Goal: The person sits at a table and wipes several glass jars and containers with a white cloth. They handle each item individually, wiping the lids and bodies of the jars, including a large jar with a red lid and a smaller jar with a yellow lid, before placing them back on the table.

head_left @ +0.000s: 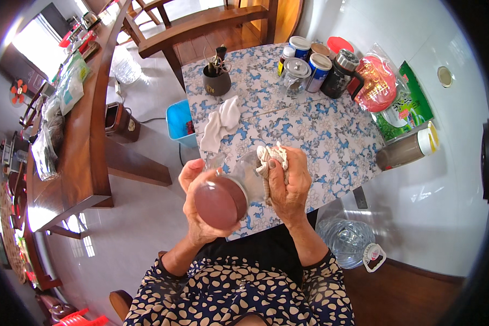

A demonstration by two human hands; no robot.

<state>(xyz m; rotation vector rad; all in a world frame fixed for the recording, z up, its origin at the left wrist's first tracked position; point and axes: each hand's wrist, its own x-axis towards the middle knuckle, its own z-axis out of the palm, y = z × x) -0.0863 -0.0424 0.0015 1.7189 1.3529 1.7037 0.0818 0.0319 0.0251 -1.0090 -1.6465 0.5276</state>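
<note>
Above the near part of the table, my left hand [201, 201] wraps round a clear jar [247, 168] by its round reddish-brown end [217, 204]. The jar lies tilted on its side, its clear body pointing right. A crumpled cream cloth [267, 157] is pinched in my right hand [289, 185], with the thumb over it, pressed against the jar's far end. A white cloth [221, 124] lies bunched on the patterned tablecloth [288, 122], beyond my left hand.
A dark pot holding tools [216, 81] stands at the back left. Canisters [318, 70], a glass jar [295, 76] and a black flask [340, 74] crowd the back right. A lidded bottle [410, 148] lies at the right edge. A blue bin [180, 122] and large water bottle [346, 242] flank the table.
</note>
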